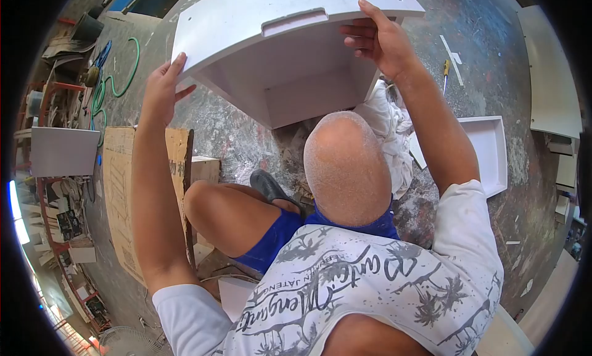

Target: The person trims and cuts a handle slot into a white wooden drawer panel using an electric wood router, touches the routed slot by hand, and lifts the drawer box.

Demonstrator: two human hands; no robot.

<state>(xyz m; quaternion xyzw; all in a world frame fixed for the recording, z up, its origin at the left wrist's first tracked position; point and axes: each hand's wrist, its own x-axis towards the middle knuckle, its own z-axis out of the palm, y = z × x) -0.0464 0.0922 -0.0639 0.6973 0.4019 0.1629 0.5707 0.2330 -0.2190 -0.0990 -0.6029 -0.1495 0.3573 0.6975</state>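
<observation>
A white box-shaped cabinet piece (277, 53) with a slot handle in its top panel stands tilted on the floor in front of me, its open side facing me. My left hand (163, 87) holds the left corner of the top panel, fingers over the edge. My right hand (379, 41) grips the panel's right edge, thumb on top and fingers curled underneath. My knees and a dark shoe (271, 186) are just below the piece.
A white shallow drawer tray (493, 152) lies on the paint-stained floor at the right, with a screwdriver (445, 69) beyond it. White cloth (391, 131) is bunched under the cabinet. A cardboard-covered board (120, 189), green hose (126, 72) and shelves are on the left; white panels (549, 66) lie far right.
</observation>
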